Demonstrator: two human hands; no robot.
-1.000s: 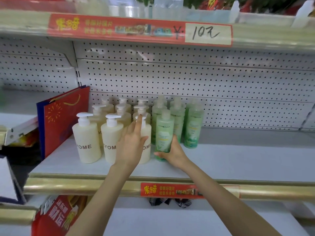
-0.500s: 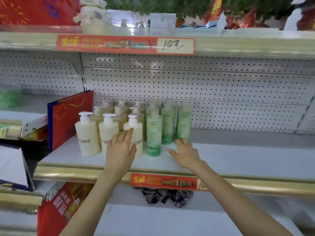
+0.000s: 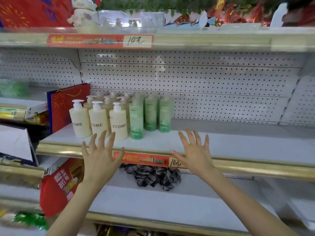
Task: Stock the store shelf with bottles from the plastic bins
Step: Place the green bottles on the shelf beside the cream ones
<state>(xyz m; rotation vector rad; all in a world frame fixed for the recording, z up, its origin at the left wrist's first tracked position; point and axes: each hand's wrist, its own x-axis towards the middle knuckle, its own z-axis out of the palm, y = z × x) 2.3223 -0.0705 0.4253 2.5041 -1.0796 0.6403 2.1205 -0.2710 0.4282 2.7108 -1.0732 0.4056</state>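
Several cream pump bottles point(image 3: 118, 122) marked ZYOME stand in rows at the left of the white middle shelf point(image 3: 221, 145). Right beside them stand several green bottles point(image 3: 136, 120), the front one nearest the shelf edge. My left hand point(image 3: 100, 157) hovers in front of the cream bottles with fingers spread, holding nothing. My right hand point(image 3: 194, 152) hangs in front of the shelf edge, right of the green bottles, fingers spread and empty. No plastic bin is in view.
A red gift bag point(image 3: 68, 106) stands left of the bottles. Crumpled dark patterned cloth point(image 3: 151, 176) lies on the lower shelf point(image 3: 170, 205). A red box point(image 3: 59, 184) leans at lower left. The top shelf point(image 3: 204, 41) carries decorations. The middle shelf's right part is bare.
My right hand let go of the front green bottle and both hands pulled back from the shelf, fingers spreading. The view has drawn back and lifted.
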